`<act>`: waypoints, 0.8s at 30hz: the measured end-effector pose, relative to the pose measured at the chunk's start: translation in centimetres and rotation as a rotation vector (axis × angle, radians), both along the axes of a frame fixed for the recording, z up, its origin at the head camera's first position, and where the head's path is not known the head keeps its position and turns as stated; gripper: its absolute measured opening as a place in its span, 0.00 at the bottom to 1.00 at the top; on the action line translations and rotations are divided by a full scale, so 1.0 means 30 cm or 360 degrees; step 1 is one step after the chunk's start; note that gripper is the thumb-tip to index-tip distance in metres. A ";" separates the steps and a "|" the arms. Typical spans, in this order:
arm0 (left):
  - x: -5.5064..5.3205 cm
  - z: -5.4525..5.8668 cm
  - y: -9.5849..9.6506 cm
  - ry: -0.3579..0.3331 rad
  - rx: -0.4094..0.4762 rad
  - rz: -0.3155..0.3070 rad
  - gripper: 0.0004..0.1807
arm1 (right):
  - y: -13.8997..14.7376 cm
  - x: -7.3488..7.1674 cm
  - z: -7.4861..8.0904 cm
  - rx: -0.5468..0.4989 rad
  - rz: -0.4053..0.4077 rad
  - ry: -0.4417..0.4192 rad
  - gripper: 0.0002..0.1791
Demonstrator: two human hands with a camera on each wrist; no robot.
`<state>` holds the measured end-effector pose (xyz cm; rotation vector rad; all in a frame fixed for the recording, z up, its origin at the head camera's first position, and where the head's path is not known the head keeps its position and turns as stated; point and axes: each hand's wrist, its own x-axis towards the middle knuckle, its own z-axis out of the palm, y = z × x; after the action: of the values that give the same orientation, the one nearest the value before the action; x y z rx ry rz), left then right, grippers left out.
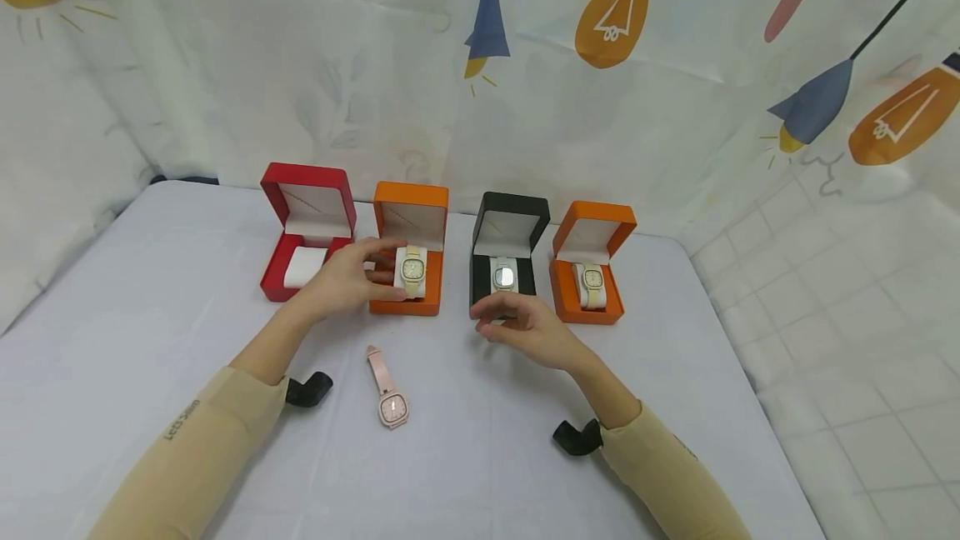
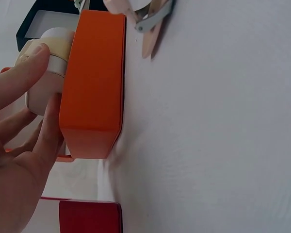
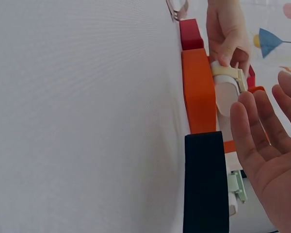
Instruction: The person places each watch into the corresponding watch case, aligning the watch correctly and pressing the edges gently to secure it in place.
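My left hand [image 1: 351, 277] reaches over an orange watch box [image 1: 410, 307]. Its thumb and fingers grip the pale-yellow-strapped watch [image 1: 412, 270] on its white cushion [image 2: 47, 82], with the thumb on the strap in the left wrist view. My right hand [image 1: 525, 327] hovers in front of the black watch box [image 1: 480, 277], fingers loosely bent, holding nothing. A silver-faced watch [image 1: 504, 277] on a pale green strap sits in that box. Flat on the table, between the two forearms, lies a pink watch [image 1: 393, 408].
At the left stands an open red watch box [image 1: 273, 273] with a bare white cushion [image 1: 303, 267]. A smaller orange box [image 1: 566, 294] at the right holds another pale yellow watch [image 1: 592, 280]. All four lids stand up near a patterned curtain [image 1: 375, 90] behind the white-covered table [image 1: 465, 457].
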<state>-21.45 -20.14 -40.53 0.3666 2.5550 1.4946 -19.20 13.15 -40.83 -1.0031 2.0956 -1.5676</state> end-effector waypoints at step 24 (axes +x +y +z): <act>-0.004 0.003 -0.021 -0.0009 -0.0127 -0.0023 0.43 | -0.001 0.003 -0.001 0.0033 0.0062 0.0004 0.14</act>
<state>-21.57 -20.78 -40.43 0.3684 2.5923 1.3822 -19.12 13.14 -40.85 -1.0331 2.0773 -1.5239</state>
